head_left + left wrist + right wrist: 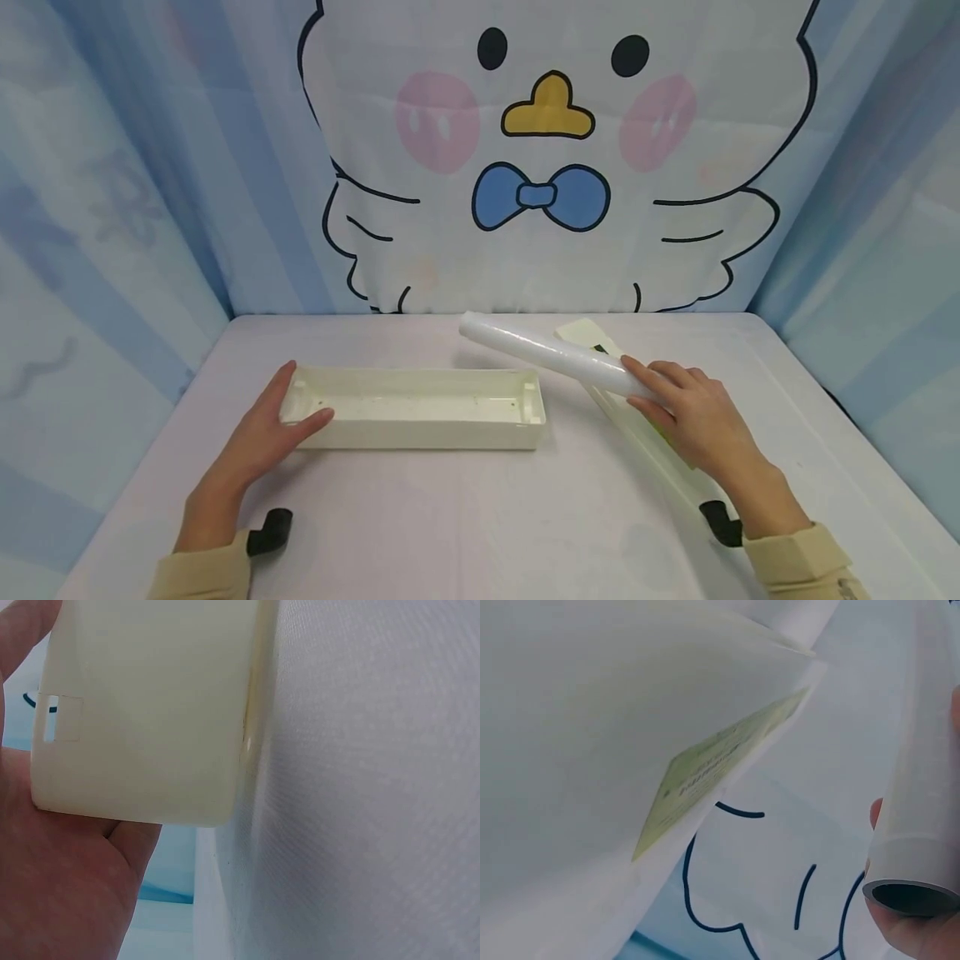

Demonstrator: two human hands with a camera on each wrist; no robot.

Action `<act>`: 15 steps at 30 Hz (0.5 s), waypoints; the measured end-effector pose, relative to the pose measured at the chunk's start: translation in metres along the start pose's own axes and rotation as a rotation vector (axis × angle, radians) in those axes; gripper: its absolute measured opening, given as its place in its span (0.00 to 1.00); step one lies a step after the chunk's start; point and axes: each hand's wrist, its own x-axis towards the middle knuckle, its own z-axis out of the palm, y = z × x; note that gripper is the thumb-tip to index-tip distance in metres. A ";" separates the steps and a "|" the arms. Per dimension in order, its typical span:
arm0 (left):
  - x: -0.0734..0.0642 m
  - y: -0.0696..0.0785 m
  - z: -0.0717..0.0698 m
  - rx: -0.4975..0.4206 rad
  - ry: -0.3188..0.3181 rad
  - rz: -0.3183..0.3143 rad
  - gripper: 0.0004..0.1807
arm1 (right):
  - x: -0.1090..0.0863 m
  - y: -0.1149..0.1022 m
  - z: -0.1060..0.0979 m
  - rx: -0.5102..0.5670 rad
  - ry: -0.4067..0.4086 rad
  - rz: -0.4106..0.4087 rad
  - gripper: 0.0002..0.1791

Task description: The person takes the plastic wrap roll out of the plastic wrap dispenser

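A long cream-white plastic box, its top uncovered, stands on the table left of the middle. My left hand grips its left end, the thumb over the near rim. In the left wrist view the box's end wall, with a small slot near one edge, lies against the palm. My right hand holds a roll of clear plastic film by its right end, tilted up to the left. The roll's hollow core end shows in the right wrist view. Beneath that hand lies a long white lid.
A yellow-green label is stuck on the lid. The white-covered table is bounded at the back by a curtain printed with a cartoon bird, with blue curtains at both sides. Black wrist mounts sit at both sleeves.
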 end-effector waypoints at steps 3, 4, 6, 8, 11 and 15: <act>0.000 -0.001 0.000 0.002 0.000 0.009 0.60 | -0.002 0.001 -0.002 -0.007 0.004 -0.003 0.32; 0.000 -0.001 0.000 0.002 0.000 0.013 0.59 | -0.002 0.002 -0.002 -0.009 0.002 -0.001 0.32; 0.001 -0.001 0.000 0.007 0.000 0.015 0.59 | -0.004 0.002 -0.003 -0.010 -0.004 0.009 0.32; 0.001 -0.001 0.000 0.012 -0.001 0.014 0.59 | -0.006 0.001 -0.004 -0.009 -0.008 0.022 0.33; 0.002 0.000 0.000 0.020 -0.003 0.007 0.59 | -0.008 0.001 -0.006 -0.009 -0.017 0.040 0.34; 0.003 0.000 0.000 0.024 -0.006 -0.001 0.59 | -0.012 0.000 -0.008 -0.014 -0.036 0.066 0.35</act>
